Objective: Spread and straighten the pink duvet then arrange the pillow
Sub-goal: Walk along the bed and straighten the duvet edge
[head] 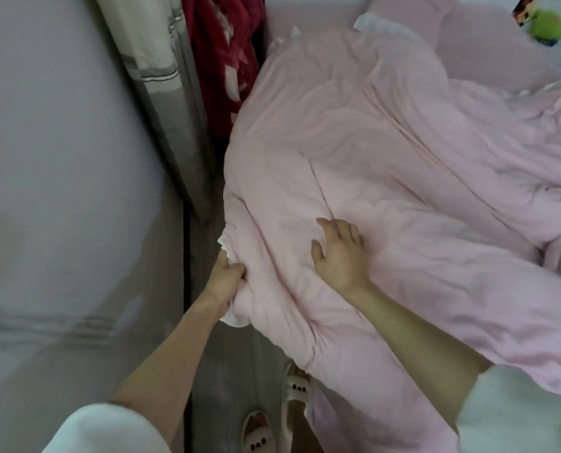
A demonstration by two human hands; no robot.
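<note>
Our left hand (pixel 227 277) grips the bunched edge of the pink duvet (pixel 354 178), fingers curled into the fabric. Our right hand (pixel 339 253) presses flat on it, fingers spread. The duvet lies rumpled across the bed; the pillow (pixel 403 9) sits at its far end.

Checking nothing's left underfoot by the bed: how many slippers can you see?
2. One slipper is on the floor at the bottom edge; the other slipper is beside it, partly under the pink duvet edge. More may be hidden.
</note>
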